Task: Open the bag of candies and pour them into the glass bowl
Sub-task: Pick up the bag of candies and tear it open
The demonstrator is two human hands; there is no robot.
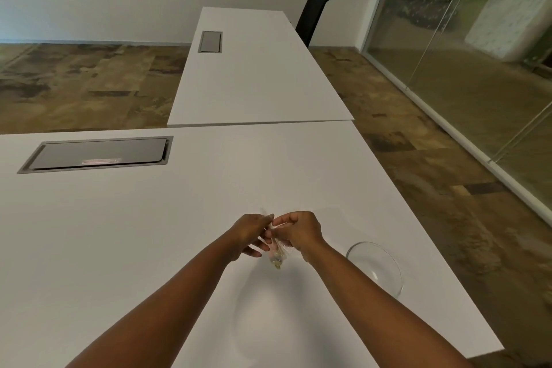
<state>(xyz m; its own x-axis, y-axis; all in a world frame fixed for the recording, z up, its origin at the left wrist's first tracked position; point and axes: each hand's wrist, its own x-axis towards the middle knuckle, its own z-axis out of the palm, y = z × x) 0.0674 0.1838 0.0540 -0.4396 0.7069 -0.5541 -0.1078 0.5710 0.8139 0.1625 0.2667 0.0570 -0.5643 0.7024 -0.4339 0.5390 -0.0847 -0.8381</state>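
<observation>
A small clear plastic bag of candies hangs above the white table, its candies bunched at the bottom end. My left hand and my right hand both pinch the bag's top edge, fingers close together. The bag's mouth is hidden between my fingers, so I cannot tell whether it is sealed. The glass bowl sits on the table to the right of my right forearm, near the table's right edge, with nothing visible inside.
A grey cable hatch is set into the table at the far left. A second white table adjoins the far edge, with a black chair behind it. A glass wall runs along the right.
</observation>
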